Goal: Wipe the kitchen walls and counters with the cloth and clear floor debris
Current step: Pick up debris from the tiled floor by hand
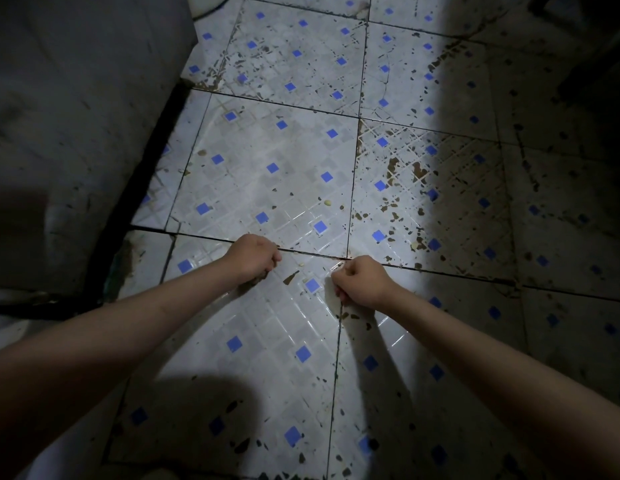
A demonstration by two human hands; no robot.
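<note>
Both of my bare arms reach down to a white tiled floor with small blue squares. My left hand rests knuckles-up on a tile joint, its fingers curled shut against the floor; nothing shows in it. My right hand is curled too, thumb and forefinger pinched on a small pale scrap at the joint. Between the hands lie a brown flake and a pale crumb. Another pale crumb lies further ahead. No cloth is in view.
Dark brown stains and chipped patches spread over the tiles to the right and ahead. A grimy grey wall or cabinet side rises at the left, with a black strip along its base. The right side lies in deep shadow.
</note>
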